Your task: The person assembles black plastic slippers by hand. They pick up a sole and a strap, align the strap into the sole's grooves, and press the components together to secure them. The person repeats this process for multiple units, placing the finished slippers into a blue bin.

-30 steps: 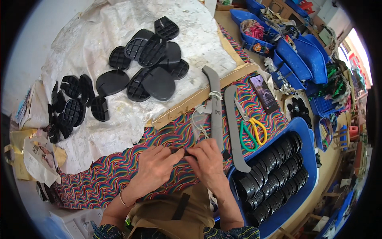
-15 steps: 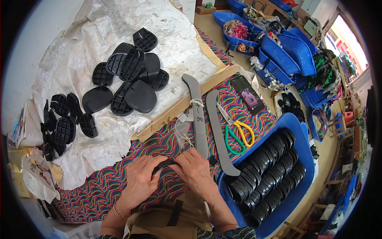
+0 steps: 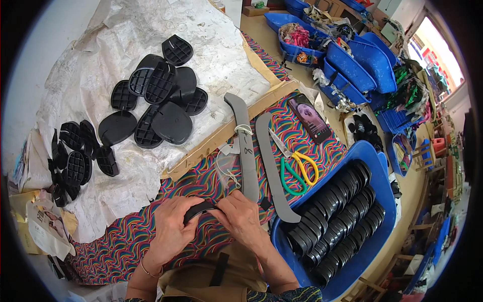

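Between my hands, over the patterned cloth, is a black curved shoe-heel piece. My left hand is closed on its left end, thumb underneath and fingers along the top. My right hand pinches the right end, its fingers covering that part. Just beyond my right hand lies a grey curved strip with string tied round it. A second grey strip lies beside it, and scissors with one yellow and one green handle rest to its right.
Black heel pieces with gridded undersides lie piled on a white sheet. Shiny black heels stand in rows inside a blue bin at my right. A phone lies beyond the scissors. Blue tubs hold scraps on the floor.
The heel piece and both hands have shifted slightly within the grip, the piece now turned a little. The whole view has also moved slightly. Nothing has been let go.
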Demonstrator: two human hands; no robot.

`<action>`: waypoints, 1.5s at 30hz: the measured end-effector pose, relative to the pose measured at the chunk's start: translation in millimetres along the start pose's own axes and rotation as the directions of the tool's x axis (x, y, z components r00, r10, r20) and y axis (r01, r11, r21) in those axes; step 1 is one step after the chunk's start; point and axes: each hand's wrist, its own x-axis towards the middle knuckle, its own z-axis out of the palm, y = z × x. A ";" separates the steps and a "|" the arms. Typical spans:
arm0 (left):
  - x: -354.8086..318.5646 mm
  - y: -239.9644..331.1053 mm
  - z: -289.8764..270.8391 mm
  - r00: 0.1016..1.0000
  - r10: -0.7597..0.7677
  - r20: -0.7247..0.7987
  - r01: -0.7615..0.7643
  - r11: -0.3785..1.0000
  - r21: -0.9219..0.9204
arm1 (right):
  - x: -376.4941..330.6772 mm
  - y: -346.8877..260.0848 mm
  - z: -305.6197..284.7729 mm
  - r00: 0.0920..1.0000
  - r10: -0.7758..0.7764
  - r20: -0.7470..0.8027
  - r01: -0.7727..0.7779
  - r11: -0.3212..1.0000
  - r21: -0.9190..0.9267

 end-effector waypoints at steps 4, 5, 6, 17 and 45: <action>0.3 -0.7 -0.2 0.999 -0.049 -0.001 0.049 0.999 -0.013 | -1.2 0.0 3.2 1.000 0.001 -0.021 -0.001 1.000 -0.006; -0.2 -1.0 0.1 0.997 -0.073 -0.001 0.073 0.997 -0.012 | -0.5 0.2 3.9 1.000 -0.003 -0.030 0.003 1.000 -0.006; -0.2 -1.0 0.4 0.998 -0.069 -0.010 0.069 0.997 -0.017 | -0.1 0.2 4.7 0.999 -0.007 -0.040 0.007 1.000 -0.005; -6.6 -6.1 3.3 0.998 -0.048 -0.047 0.047 0.999 -0.021 | -8.4 0.6 13.1 0.994 -0.005 -0.105 0.010 0.999 0.049; -1.0 -4.7 -10.3 0.989 -0.016 0.149 0.023 0.999 -0.047 | -15.5 -1.9 7.4 0.999 0.027 -0.025 -0.019 0.962 0.272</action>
